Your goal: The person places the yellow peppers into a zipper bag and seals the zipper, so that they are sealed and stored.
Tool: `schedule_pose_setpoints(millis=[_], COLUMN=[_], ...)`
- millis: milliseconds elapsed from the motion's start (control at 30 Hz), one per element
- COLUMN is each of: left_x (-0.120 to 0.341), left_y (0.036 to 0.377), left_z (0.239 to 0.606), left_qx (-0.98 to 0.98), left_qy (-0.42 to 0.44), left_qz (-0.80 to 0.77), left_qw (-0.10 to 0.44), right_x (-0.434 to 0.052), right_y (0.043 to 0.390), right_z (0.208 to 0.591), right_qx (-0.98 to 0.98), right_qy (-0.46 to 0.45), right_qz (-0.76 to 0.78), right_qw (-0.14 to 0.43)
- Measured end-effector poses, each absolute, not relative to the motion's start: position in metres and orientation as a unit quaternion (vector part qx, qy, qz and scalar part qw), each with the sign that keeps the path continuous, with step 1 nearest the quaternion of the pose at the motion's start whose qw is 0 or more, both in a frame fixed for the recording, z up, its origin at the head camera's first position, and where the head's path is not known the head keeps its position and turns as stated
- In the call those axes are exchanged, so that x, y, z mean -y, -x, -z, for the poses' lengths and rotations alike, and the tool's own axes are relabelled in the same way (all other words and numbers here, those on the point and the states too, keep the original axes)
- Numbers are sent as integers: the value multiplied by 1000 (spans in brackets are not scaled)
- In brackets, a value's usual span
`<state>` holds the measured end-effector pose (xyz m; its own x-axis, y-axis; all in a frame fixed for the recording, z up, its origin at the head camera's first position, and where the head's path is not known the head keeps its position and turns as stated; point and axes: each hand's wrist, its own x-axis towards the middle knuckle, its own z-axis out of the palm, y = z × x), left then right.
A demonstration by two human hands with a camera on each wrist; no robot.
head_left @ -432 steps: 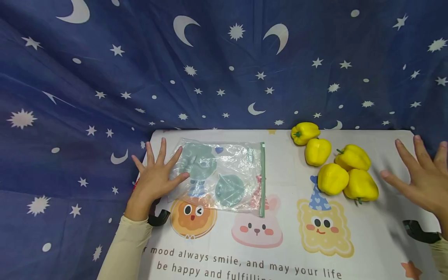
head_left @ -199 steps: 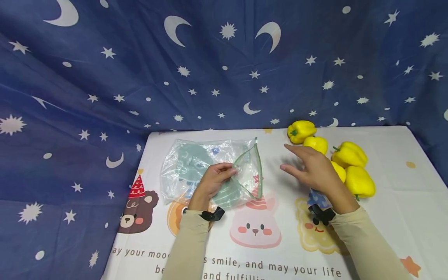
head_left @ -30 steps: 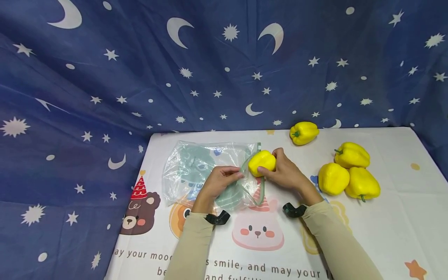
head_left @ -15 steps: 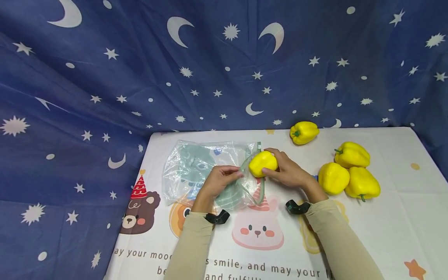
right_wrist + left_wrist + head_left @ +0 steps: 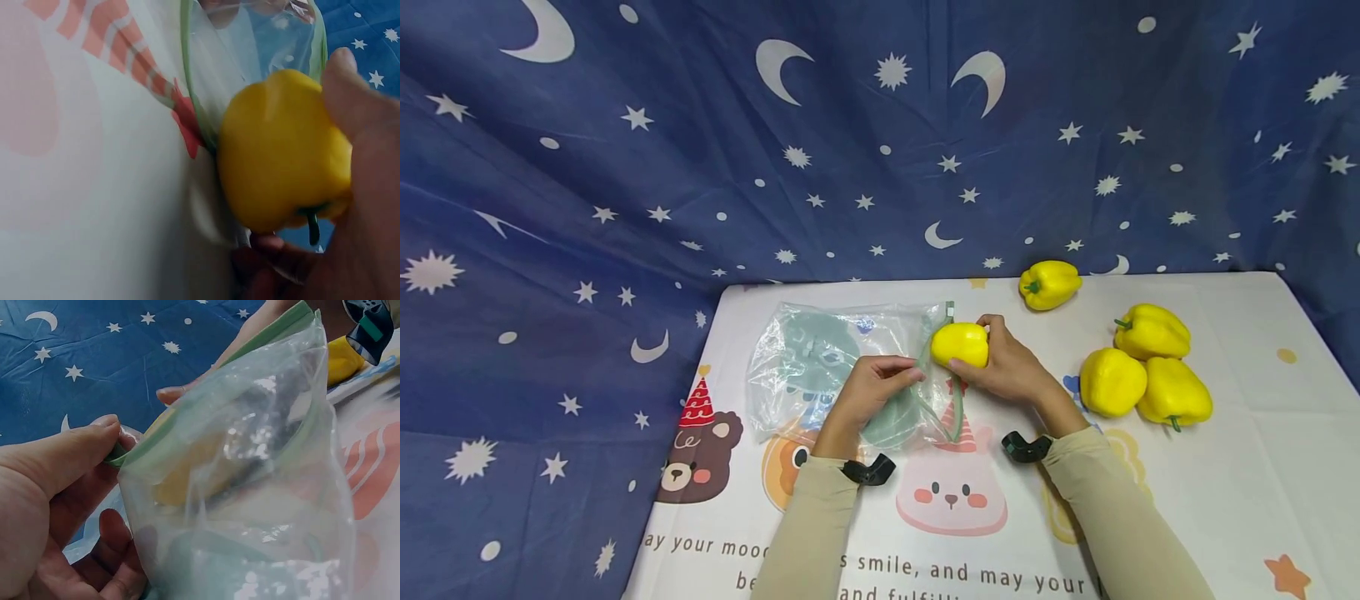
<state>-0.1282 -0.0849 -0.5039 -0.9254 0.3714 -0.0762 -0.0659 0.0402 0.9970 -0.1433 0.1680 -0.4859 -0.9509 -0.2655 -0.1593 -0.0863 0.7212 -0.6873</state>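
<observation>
The right hand (image 5: 1011, 371) grips a yellow pepper (image 5: 959, 345) at the mouth of the clear bag (image 5: 842, 367), which lies near the table's (image 5: 1225, 500) far left corner. The left hand (image 5: 868, 392) pinches the bag's green rim (image 5: 187, 415), holding it up. Best to keep that rim high and wide; the slack lower lip could snag the pepper. Four more peppers (image 5: 1142, 367) sit well apart toward the far right corner.
</observation>
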Motion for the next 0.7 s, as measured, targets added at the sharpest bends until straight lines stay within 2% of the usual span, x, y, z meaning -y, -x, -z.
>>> schedule_pose_setpoints(millis=[233, 533, 700], left_x=[80, 79, 79], left_y=[130, 129, 129], left_z=[510, 508, 511], left_qx=[-736, -745, -739], left_qy=[-114, -116, -120], left_qz=[-652, -641, -646], left_qw=[145, 144, 146], right_x=[-169, -182, -189], right_y=[143, 144, 142], right_z=[482, 483, 491], right_qx=[-891, -891, -873], right_qy=[108, 95, 100], right_qz=[402, 408, 438], right_qw=[184, 175, 189])
